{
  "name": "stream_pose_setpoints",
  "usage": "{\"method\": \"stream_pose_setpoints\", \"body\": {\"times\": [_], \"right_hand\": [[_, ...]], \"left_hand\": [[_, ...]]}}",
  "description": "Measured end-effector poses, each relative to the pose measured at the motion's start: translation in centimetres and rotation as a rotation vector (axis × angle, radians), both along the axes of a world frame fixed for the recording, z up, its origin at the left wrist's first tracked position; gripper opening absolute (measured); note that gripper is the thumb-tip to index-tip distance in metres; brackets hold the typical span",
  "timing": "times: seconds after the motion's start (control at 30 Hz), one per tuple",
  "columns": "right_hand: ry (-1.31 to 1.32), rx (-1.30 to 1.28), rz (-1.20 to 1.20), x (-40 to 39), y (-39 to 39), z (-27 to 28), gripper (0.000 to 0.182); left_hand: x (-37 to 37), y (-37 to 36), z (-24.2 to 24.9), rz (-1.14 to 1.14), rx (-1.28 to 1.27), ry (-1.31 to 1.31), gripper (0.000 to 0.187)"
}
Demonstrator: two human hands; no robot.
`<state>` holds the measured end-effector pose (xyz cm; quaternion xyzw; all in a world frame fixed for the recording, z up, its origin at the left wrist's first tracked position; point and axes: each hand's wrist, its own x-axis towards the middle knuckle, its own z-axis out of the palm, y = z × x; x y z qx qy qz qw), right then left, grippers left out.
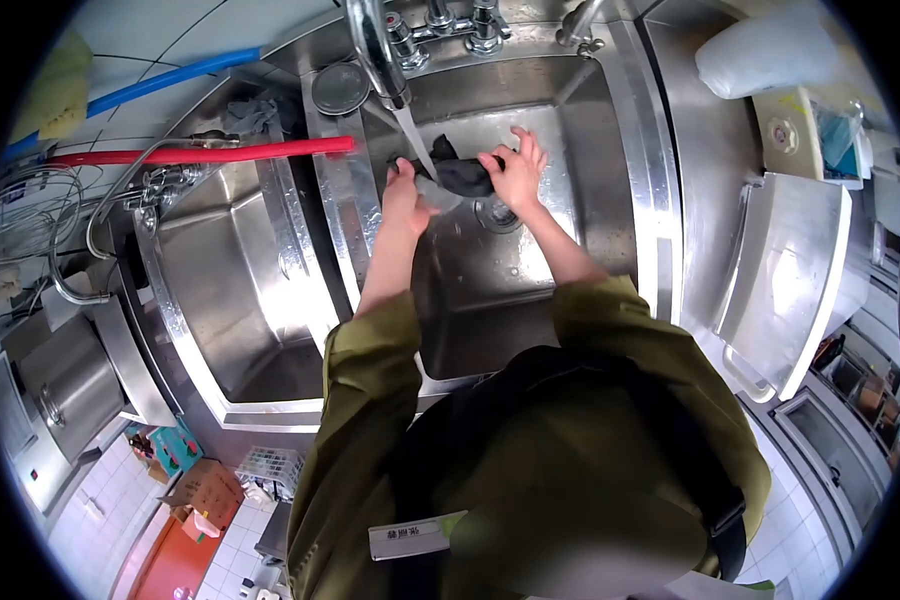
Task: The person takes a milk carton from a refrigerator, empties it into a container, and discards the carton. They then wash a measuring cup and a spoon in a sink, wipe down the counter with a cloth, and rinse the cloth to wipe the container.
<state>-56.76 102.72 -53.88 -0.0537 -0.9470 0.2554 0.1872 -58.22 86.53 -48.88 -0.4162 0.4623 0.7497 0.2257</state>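
A limp black cloth (462, 178) is stretched between my two hands over the sink basin (490, 300). My left hand (403, 197) grips its left end, partly hidden beneath the fingers. My right hand (517, 177) pinches the right end between thumb and forefinger, with the other fingers raised apart. Water (412, 138) runs from the chrome faucet (378, 60) onto the cloth close to my left hand. Below the cloth, a round drain (498, 214) shows in the basin floor.
A round metal lid (340, 89) sits on the ledge left of the faucet. A red hose (210, 153) crosses a second steel sink (235, 290), and a blue pipe (170, 78) runs along the wall. On the right stands a metal panel (790, 285).
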Motion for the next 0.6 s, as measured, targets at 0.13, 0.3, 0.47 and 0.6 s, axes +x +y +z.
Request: {"method": "stream_pose_setpoints", "body": {"times": [0.13,0.3,0.47,0.6], "right_hand": [[-0.05,0.015,0.489,2.5,-1.0,5.4,0.015],[-0.412,-0.23,0.56,5.6,0.4,5.7,0.019],[-0.43,-0.2,0.372,2.5,0.3,4.9,0.061],[-0.112,-0.535,0.489,0.1,-4.3,-2.0,0.078]], "left_hand": [[-1.4,2.6,-7.6,-0.05,0.493,-0.018,0.037],[-1.1,2.3,-2.7,-0.338,-0.684,0.283,0.023],[-0.3,2.0,2.7,-0.708,-1.008,0.539,0.025],[0.4,2.6,4.8,-0.505,-0.91,0.754,0.024]]}}
